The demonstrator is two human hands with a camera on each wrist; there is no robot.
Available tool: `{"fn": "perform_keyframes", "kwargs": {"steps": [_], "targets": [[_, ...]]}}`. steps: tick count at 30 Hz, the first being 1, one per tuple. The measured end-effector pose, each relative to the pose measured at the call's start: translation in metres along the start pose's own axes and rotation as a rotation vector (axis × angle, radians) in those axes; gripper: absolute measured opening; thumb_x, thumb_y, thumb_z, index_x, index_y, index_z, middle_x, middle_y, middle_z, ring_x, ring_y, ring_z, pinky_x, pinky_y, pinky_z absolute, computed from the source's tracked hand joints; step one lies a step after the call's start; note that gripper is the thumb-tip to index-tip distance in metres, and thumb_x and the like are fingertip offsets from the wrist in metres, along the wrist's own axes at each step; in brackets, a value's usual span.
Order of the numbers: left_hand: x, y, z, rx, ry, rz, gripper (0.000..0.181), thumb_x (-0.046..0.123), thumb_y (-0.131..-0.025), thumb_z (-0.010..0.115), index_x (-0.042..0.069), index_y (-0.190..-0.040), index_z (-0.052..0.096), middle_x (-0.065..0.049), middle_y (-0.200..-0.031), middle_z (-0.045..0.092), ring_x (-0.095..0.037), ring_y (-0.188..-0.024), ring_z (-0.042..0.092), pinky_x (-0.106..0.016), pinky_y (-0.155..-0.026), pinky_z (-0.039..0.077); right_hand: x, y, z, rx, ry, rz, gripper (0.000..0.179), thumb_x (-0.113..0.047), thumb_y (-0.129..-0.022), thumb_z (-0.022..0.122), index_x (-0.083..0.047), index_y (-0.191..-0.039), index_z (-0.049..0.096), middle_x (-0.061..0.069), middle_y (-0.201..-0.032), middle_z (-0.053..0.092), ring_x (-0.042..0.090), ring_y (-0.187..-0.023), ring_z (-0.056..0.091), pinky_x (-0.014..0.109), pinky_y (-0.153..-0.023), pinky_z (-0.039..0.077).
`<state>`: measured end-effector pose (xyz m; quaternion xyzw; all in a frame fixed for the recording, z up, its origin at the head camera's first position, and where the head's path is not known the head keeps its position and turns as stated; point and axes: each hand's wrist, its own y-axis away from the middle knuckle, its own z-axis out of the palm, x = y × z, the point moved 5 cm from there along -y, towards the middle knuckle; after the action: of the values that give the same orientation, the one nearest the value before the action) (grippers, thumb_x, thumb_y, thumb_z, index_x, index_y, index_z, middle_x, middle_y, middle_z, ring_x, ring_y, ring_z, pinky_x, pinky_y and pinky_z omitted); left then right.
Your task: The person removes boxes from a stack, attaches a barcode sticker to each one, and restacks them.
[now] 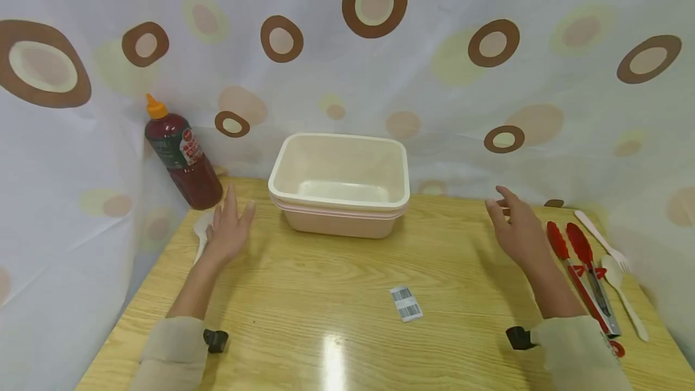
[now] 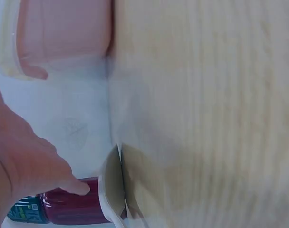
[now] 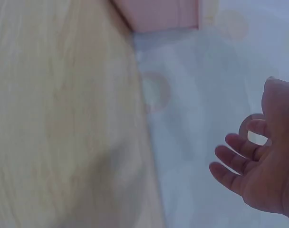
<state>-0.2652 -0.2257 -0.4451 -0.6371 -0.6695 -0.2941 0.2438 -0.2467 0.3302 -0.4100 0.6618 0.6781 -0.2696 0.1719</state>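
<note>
My left hand [image 1: 230,231] hovers over the left of the table with its fingers loosely extended and nothing in them. Beside it, partly hidden by the hand, lies a cream-coloured spoon [image 1: 203,225]; its bowl [image 2: 114,183] stands near the hand in the left wrist view. Just behind leans a dark red sauce bottle [image 1: 184,155] with an orange nozzle. My right hand [image 1: 518,228] is held above the right side, fingers relaxed and slightly bent, holding nothing. Between the hands, at the back, sits a stack of rectangular tubs [image 1: 339,204], cream on top and pink below.
Right of my right hand lie red-tipped metal tongs [image 1: 589,276], a white fork [image 1: 599,237] and another cream spoon [image 1: 621,294]. A barcode label [image 1: 406,303] is on the wooden table [image 1: 304,294]. A patterned curtain [image 1: 336,77] hangs along the back and sides.
</note>
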Motion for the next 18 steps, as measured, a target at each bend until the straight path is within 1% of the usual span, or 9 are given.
{"fn": "perform_keyframes", "kwargs": {"steps": [2,4,6,7,9,10,12,14,18], "targets": [[0.006,-0.004,-0.002,-0.010,0.132,0.034,0.083,0.067,-0.103,0.014,0.021,-0.158,-0.027,-0.019,-0.169,-0.013,-0.049,-0.154,-0.013,-0.075,-0.116,-0.008,-0.009,-0.005,-0.001,-0.004,-0.060,-0.001,0.068,-0.053,-0.108,0.028,-0.011,-0.162,0.025,0.033,-0.142,0.051,0.054,-0.126,0.051,0.071,-0.094,0.044],[0.011,-0.008,-0.002,-0.043,0.261,0.064,0.082,0.066,-0.103,0.013,0.022,-0.157,-0.030,-0.017,-0.169,-0.019,-0.044,-0.155,-0.014,-0.069,-0.120,-0.007,-0.019,-0.010,-0.001,-0.008,-0.116,0.007,0.067,-0.055,-0.108,0.027,-0.013,-0.160,0.031,0.028,-0.137,0.057,0.047,-0.120,0.058,0.063,-0.093,0.049],[0.015,-0.013,-0.002,-0.078,0.385,0.083,0.080,0.066,-0.102,0.013,0.027,-0.156,-0.031,-0.011,-0.168,-0.024,-0.039,-0.156,-0.017,-0.066,-0.122,-0.009,-0.030,-0.014,0.002,-0.024,-0.176,0.022,0.067,-0.057,-0.107,0.027,-0.015,-0.158,0.036,0.023,-0.129,0.061,0.036,-0.111,0.063,0.050,-0.089,0.054],[0.017,-0.016,-0.001,-0.090,0.429,0.084,0.078,0.067,-0.102,0.013,0.029,-0.156,-0.030,-0.007,-0.168,-0.025,-0.037,-0.156,-0.017,-0.065,-0.122,-0.009,-0.036,-0.016,0.004,-0.037,-0.206,0.025,0.067,-0.058,-0.106,0.028,-0.015,-0.157,0.039,0.019,-0.123,0.062,0.030,-0.104,0.065,0.043,-0.086,0.055],[0.021,-0.021,0.000,-0.099,0.494,0.074,0.076,0.068,-0.102,0.014,0.033,-0.158,-0.024,-0.003,-0.170,-0.020,-0.033,-0.158,-0.012,-0.064,-0.124,-0.006,-0.048,-0.021,0.009,-0.071,-0.274,0.039,0.067,-0.058,-0.106,0.030,-0.015,-0.155,0.042,0.011,-0.111,0.060,0.019,-0.094,0.065,0.031,-0.083,0.055],[0.023,-0.024,0.001,-0.100,0.525,0.074,0.074,0.067,-0.102,0.013,0.034,-0.159,-0.021,-0.002,-0.171,-0.016,-0.033,-0.158,-0.010,-0.064,-0.124,-0.003,-0.054,-0.023,0.011,-0.089,-0.302,0.045,0.066,-0.058,-0.106,0.031,-0.016,-0.155,0.043,0.008,-0.107,0.058,0.016,-0.089,0.063,0.027,-0.081,0.053],[0.029,-0.028,0.002,-0.101,0.567,0.072,0.073,0.067,-0.103,0.012,0.034,-0.161,-0.014,-0.002,-0.172,-0.008,-0.031,-0.159,-0.003,-0.063,-0.125,0.002,-0.066,-0.029,0.018,-0.126,-0.354,0.056,0.065,-0.058,-0.105,0.034,-0.016,-0.155,0.042,0.004,-0.100,0.055,0.014,-0.083,0.060,0.025,-0.079,0.052],[0.036,-0.032,0.003,-0.109,0.610,0.070,0.073,0.068,-0.102,0.010,0.032,-0.163,-0.009,-0.004,-0.172,0.000,-0.032,-0.159,0.004,-0.062,-0.125,0.007,-0.078,-0.037,0.025,-0.153,-0.388,0.062,0.065,-0.057,-0.105,0.036,-0.016,-0.155,0.042,0.003,-0.096,0.053,0.016,-0.079,0.058,0.026,-0.077,0.052],[0.044,-0.039,0.005,-0.115,0.686,0.055,0.075,0.070,-0.101,0.009,0.031,-0.164,-0.003,-0.005,-0.172,0.005,-0.032,-0.159,0.010,-0.061,-0.126,0.009,-0.098,-0.051,0.041,-0.188,-0.397,0.065,0.064,-0.055,-0.106,0.038,-0.016,-0.157,0.039,0.004,-0.095,0.053,0.018,-0.074,0.055,0.030,-0.076,0.054]]}}
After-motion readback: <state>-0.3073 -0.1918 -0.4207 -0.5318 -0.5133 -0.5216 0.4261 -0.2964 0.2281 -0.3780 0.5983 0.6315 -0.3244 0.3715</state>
